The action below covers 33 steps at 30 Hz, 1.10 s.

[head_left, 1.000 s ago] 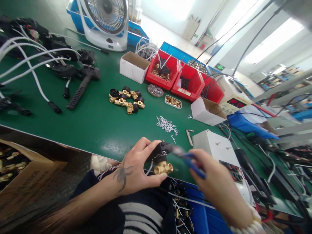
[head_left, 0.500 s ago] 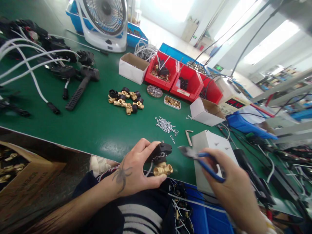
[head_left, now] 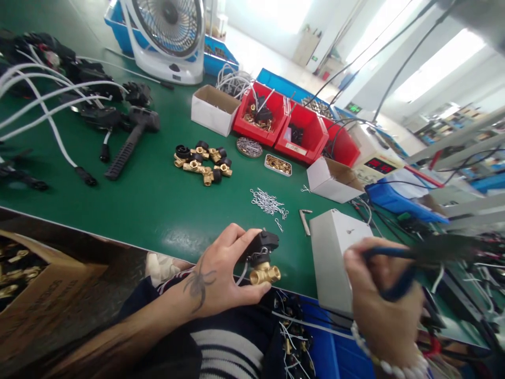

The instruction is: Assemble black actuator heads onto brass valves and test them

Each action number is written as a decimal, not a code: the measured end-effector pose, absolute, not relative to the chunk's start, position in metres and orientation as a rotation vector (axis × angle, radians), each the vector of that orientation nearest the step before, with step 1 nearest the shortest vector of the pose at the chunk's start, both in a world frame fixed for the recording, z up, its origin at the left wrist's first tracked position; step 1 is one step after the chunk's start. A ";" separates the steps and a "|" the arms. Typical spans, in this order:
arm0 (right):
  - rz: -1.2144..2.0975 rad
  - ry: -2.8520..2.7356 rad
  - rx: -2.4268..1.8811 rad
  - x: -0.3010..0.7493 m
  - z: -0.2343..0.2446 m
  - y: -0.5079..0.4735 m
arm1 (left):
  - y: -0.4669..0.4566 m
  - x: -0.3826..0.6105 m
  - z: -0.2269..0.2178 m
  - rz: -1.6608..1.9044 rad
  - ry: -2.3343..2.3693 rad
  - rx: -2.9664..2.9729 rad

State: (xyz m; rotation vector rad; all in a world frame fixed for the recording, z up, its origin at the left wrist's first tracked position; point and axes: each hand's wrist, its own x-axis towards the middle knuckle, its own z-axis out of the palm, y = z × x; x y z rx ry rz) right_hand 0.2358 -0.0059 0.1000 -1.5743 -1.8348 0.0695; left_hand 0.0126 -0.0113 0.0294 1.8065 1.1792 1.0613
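My left hand [head_left: 224, 268] is closed around a brass valve [head_left: 265, 275] with a black actuator head [head_left: 265, 241] at the front edge of the green table. A bent wire clip shows on the black collar, and a grey cable runs down under the palm. Off to the right, my right hand [head_left: 384, 295] grips a pair of blue-handled cutting pliers [head_left: 402, 268], smeared by motion, jaws pointing right. Beyond the valve lie a pile of small wire clips [head_left: 267, 201] and an L-shaped metal pin [head_left: 304, 221].
Brass valve bodies [head_left: 205, 164] with black caps sit mid-table. A hammer [head_left: 132, 142] and cabled black parts are left. Red bins [head_left: 302, 138], a round dish [head_left: 249, 147] and a small tray [head_left: 278, 165] line the back. A grey box [head_left: 327, 258] stands right; a fan [head_left: 168, 42] rises behind.
My right hand has swung to the right, away from the valve, turning the pliers so their jaws now point right. My left hand and the valve have hardly moved.
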 end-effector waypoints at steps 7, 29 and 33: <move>0.136 -1.963 -1.604 0.232 0.101 -0.006 | -0.011 0.014 0.030 1.065 1.187 1.806; -0.069 -1.855 -1.645 0.237 0.103 -0.011 | -0.010 0.015 0.030 1.069 1.179 1.801; 0.248 -2.317 -1.638 0.235 0.098 -0.009 | -0.011 0.015 0.031 1.069 1.201 1.803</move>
